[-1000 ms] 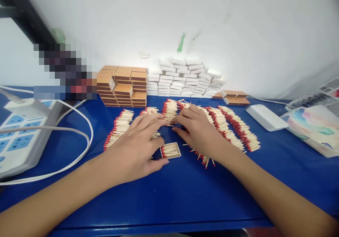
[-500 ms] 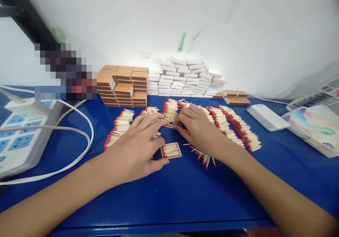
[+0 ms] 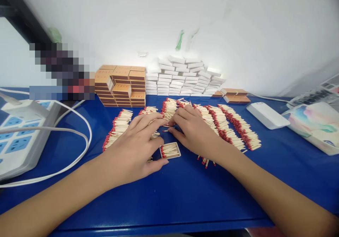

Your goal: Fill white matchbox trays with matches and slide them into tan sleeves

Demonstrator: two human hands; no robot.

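Observation:
A small white matchbox tray, filled with red-tipped matches, lies on the blue table. My left hand rests over a row of matches just left of it, fingers stretched out, thumb and forefinger spread beside the tray's left end. Beyond the tray, my right hand has its fingers curled and thumb brought close to them, with loose matches at the fingertips. The exact grip is partly hidden. Rows of matches fan out on both sides, some covered by my hands and wrists.
Orange-brown matchboxes are stacked against the wall, beside a pile of white trays. A few more matchboxes lie to the right, near a white box-shaped device and a colourful packet. A power strip with looping white cables stands left.
My right hand has shifted slightly left and toward me, and matches now show at its fingertips. My left hand and the tray stay almost in place; the view moved slightly.

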